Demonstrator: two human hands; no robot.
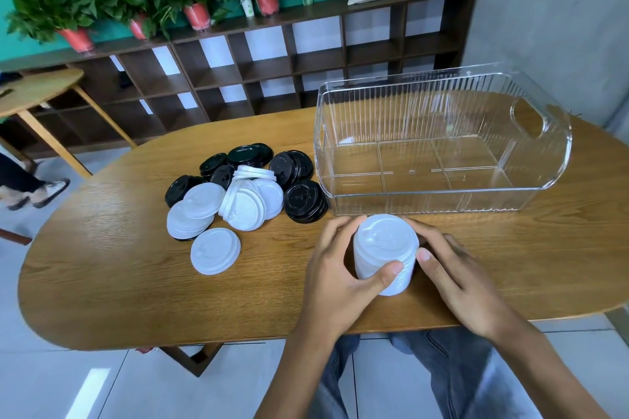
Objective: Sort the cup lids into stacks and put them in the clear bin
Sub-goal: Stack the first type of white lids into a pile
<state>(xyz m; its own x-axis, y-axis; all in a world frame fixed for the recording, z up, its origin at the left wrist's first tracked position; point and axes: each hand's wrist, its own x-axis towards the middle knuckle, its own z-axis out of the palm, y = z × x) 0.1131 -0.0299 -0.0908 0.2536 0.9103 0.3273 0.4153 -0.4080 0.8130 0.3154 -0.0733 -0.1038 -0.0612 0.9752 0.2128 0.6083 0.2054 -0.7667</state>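
Both hands are curled round a stack of white lids [384, 253] standing on the near part of the desk [102, 282]: the left hand [340, 279] is wrapped on its left side with the thumb pressed across the near face, and the right hand [456, 277] is closed on its right side with the thumb laid against the upper edge. So the grip is a two-sided clasp, not a pinch.

The stack is held just in front of the clear bin [442, 146], which lies beyond it with nothing yet placed inside. To the left, well apart from the hands, a loose heap is left unsorted: white lids [245, 207] tumbled over and among black lids [304, 201], with one white lid [215, 251] lying alone at the near edge of the heap.

Risk is judged chiefly in the lift. Since the column is squeezed only at its sides, lower lids could be shed if the pressure is eased, or the column could be buckled if it is overdone. The bin's near wall could be clipped on the way over, and the stack toppled. An uneven nesting may also be carried in unnoticed.
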